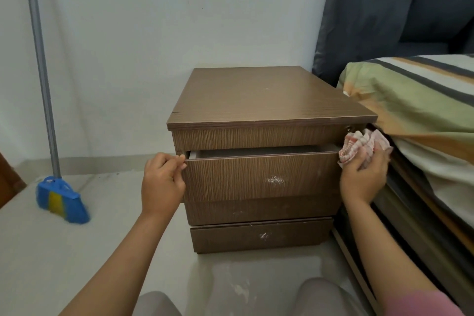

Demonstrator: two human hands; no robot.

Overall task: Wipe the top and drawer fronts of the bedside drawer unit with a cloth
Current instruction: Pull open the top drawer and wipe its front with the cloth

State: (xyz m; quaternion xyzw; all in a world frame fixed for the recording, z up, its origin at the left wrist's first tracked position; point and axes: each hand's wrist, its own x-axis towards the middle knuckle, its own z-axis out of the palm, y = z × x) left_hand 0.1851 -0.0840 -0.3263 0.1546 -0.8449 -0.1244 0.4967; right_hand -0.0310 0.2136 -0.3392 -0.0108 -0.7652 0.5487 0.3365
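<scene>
Brown upper drawer (261, 177) stands ajar: your left hand (161, 182) pinches its corner, right hand (364, 177) clamps the cloth (364, 147); shoving it shut risks trapped fingertips.

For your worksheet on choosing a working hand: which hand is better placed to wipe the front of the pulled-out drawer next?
Right. The right hand already holds the cloth at the pulled-out drawer's right edge, while the left hand has no cloth and grips its left edge.
</scene>
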